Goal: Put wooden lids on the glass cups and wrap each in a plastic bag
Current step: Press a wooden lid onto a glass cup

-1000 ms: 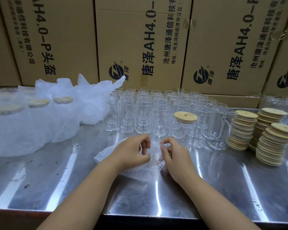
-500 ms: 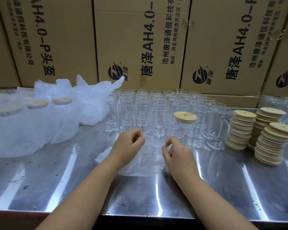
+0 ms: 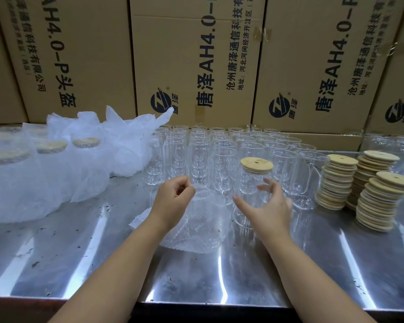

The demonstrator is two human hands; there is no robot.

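Cardboard boxes printed "唐泽 AH4.0-P" stand behind the steel table. On it a plastic bag lies before the glass cups; the left hand pinches its upper edge. The right hand, fingers spread and holding nothing, is at the wooden-lidded cup.

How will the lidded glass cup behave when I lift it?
The lidded glass cup is tall and narrow, so a sideways push would likely tip it into neighbouring cups. Its smooth glass is probably slippery and fragile. The wooden lid seems to just sit on top; tilting may shed it.
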